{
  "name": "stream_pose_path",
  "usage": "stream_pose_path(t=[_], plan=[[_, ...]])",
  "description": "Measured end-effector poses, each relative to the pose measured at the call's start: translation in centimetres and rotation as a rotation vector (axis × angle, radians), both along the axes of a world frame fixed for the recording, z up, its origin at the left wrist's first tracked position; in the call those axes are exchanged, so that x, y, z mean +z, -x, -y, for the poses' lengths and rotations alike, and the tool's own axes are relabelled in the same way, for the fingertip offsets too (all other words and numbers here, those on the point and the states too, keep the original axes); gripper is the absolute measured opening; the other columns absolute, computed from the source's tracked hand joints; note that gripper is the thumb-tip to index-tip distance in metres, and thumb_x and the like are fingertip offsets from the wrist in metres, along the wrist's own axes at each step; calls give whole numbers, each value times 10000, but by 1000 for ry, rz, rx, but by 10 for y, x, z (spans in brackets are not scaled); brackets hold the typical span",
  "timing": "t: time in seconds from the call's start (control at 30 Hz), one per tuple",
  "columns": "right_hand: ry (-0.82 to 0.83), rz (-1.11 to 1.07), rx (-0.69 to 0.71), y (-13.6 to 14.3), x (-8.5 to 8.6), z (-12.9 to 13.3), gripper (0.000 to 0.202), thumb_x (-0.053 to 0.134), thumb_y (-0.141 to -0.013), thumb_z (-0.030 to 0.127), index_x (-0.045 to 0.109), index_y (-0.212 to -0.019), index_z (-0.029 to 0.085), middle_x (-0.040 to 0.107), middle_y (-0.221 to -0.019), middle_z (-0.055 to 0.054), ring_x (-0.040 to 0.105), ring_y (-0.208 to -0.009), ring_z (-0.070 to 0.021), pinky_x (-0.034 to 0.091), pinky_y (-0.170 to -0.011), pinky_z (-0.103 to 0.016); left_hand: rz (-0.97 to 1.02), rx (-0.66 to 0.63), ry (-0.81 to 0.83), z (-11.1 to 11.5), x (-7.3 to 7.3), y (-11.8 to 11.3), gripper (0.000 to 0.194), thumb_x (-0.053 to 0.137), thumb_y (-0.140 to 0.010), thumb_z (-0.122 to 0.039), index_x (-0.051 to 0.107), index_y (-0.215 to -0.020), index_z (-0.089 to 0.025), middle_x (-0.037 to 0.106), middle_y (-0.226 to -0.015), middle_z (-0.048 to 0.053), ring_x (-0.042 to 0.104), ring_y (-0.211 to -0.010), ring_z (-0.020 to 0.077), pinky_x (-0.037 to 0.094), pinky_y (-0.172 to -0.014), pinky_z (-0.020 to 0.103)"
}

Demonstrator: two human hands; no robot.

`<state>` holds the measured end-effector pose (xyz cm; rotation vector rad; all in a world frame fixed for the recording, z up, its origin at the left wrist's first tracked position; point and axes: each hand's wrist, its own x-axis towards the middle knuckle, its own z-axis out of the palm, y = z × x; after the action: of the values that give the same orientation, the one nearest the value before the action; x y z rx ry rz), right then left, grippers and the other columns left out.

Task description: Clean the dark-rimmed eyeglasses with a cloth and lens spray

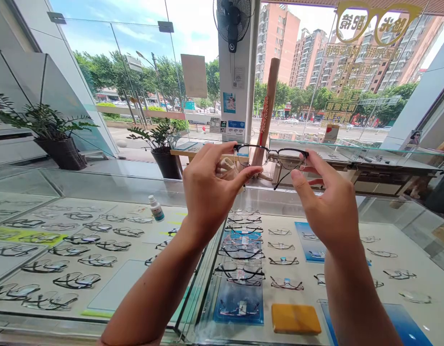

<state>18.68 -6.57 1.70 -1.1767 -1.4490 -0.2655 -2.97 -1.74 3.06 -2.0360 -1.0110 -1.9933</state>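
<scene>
1. Above the glass display case (pixel 139 252), one pair of black browline eyeglasses (pixel 274 151) is held, its long axis running left to right.
2. Its left end is gripped by the fingertips of the left hand (pixel 209 185), its right end by those of the right hand (pixel 326 206); neither is clearly nearer.
3. Whether both thumbs are pressed against it cannot be told.
4. One bottle (pixel 156 209) is seen left, one orange block (pixel 296 318) near right.
</scene>
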Motion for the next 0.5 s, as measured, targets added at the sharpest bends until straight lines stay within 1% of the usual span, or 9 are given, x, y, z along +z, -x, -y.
stream_pose_path(t=[0.27, 0.4, 0.5], plan=[[-35, 0, 33, -2, -2, -2, 621, 692, -1030, 498, 687, -1571, 194, 828, -1362, -184, 815, -1165, -351, 711, -894, -542, 17, 5, -10, -2, -1, 0, 527, 972, -828, -597, 805, -1221, -288, 802, -1157, 79, 750, -1133, 283, 620, -957, 414], [-39, -20, 40, -4, -3, -3, 633, 707, -1022, 475, 666, -1596, 212, 802, -1429, -189, 820, -1154, -336, 708, -921, -527, 32, -6, 1, -6, -3, 0, 550, 947, -857, -604, 790, -1286, -298, 801, -1274, 93, 730, -1234, 305, 618, -995, 425], [-56, -50, 82, -4, -3, -5, 621, 707, -1021, 457, 661, -1599, 236, 790, -1457, -179, 819, -1162, -326, 710, -920, -508, 56, 6, -19, -14, -7, -1, 606, 924, -874, -624, 764, -1361, -302, 777, -1398, 98, 706, -1309, 318, 619, -1003, 432]])
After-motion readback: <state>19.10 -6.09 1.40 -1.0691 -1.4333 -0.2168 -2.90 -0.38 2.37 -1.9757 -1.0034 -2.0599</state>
